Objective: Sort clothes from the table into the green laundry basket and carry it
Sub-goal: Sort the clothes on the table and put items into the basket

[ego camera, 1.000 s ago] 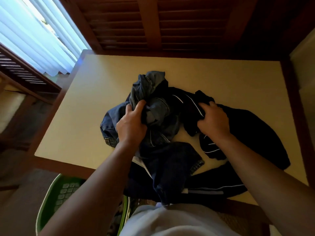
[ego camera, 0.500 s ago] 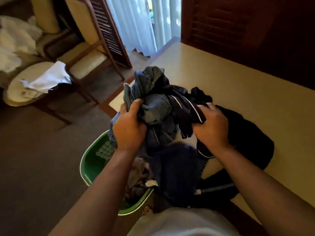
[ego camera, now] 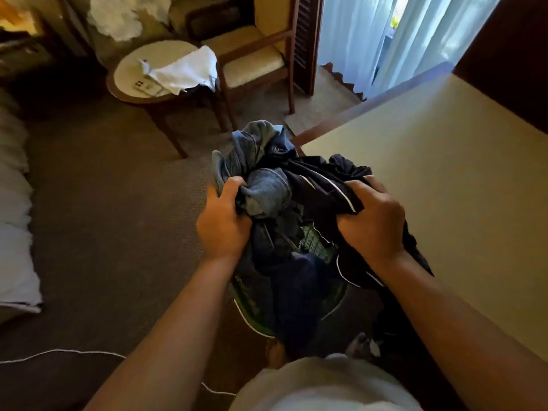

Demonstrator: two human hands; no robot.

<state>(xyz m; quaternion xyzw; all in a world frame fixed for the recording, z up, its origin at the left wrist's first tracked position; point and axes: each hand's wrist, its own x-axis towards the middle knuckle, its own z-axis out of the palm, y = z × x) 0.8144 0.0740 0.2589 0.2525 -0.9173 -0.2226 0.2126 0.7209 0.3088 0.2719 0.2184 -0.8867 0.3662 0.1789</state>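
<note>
Stretching away on the right is a cream-topped table [ego camera: 444, 179] with a dark wooden edge, its corner just behind the held laundry. Brown carpet [ego camera: 103, 232] covers the floor, and a thin white cord [ego camera: 59, 353] trails across it at lower left. Farther back stands a round side table [ego camera: 127, 72] with a white cloth [ego camera: 186, 71] draped over its rim, and next to it a wooden armchair [ego camera: 255, 63] with a pale seat. Sheer curtains [ego camera: 370, 40] hang behind the chair with daylight coming through them. White bedding [ego camera: 14, 232] lines the left edge of the view.

The left hand [ego camera: 222, 223] has its fingers curled tightly into a wad of blue denim jeans [ego camera: 267, 188]. The right hand [ego camera: 373, 223] clenches a dark garment with white piping [ego camera: 323, 185], thumb and fingers buried in the fabric. Both pieces are bunched into one bundle, lifted clear of the tabletop, with loose ends dangling below the wrists.

The green laundry basket [ego camera: 252, 315] sits on the carpet directly under the bundle, close against the table's side. Only part of its rim and a patch of its mesh wall show between the hanging folds; dark cloth already reaches down into it.
</note>
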